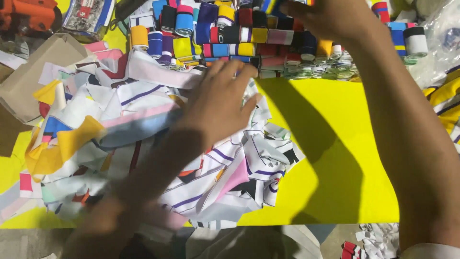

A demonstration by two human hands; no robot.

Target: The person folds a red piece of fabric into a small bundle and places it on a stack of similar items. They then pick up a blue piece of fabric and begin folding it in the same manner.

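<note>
Yellow cloth (pixel 330 158) bare by scrap pile (pixel 143 144); both hands open: L (pixel 218 103) on scraps, R (pixel 326 17) on rolls (pixel 239 29).

The left hand (pixel 218 103) and its forearm are motion-blurred, hiding fabric scraps (pixel 143 144) beneath. Beyond those scraps, the right hand (pixel 330 17) covers some rolled bands (pixel 230 33); its fingertips are cut off.

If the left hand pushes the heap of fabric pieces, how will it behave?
The heap of fabric pieces looks thin and creased, so it would likely bunch rather than slide whole. Loose edges suggest pieces may separate. The left hand lies flat on it, probably pressing it down easily.
</note>
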